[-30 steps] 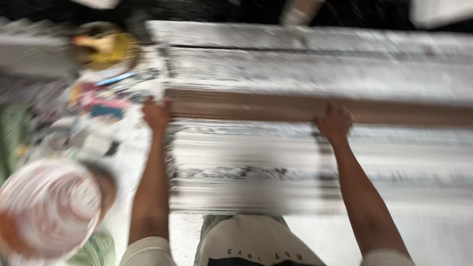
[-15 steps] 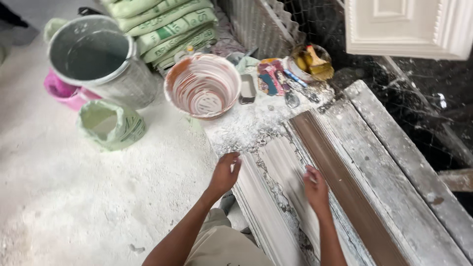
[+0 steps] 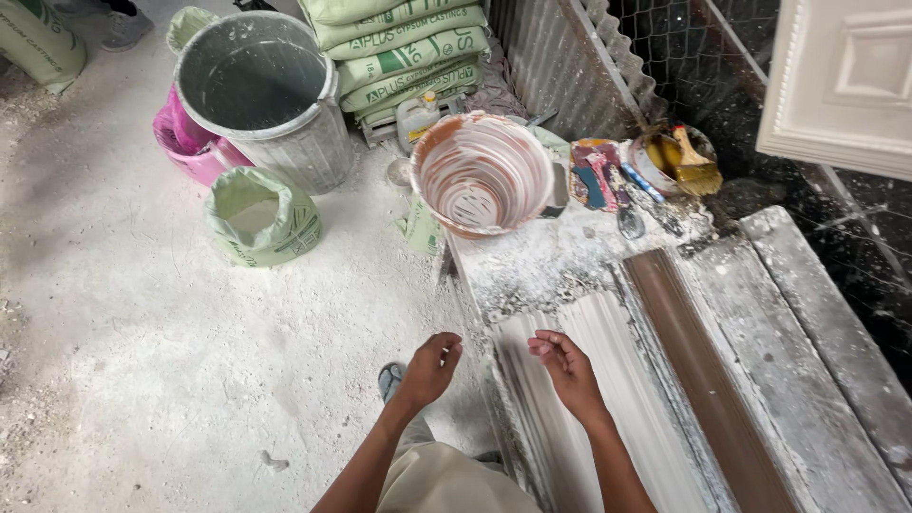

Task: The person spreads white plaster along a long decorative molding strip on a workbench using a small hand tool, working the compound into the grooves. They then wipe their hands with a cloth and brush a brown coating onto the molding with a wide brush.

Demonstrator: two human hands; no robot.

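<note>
Two bare hands, loose and holding nothing, over a white ribbed plaster moulding on a dusty bench.

Left hand half curled above the bench's near edge, right hand relaxed over the moulding's near end, fingers bent, gripping nothing. Moulding lying lengthwise on the bench, just beside one brown mould strip. Likely stiff yet brittle and fairly heavy, chalky to the touch; best lifted from underneath at both long edges, never by one end. One orange-rimmed mixing bowl at the bench's far end, one brush near it. On the floor: one grey bucket, one open green sack, a stack of about four sacks.
</note>
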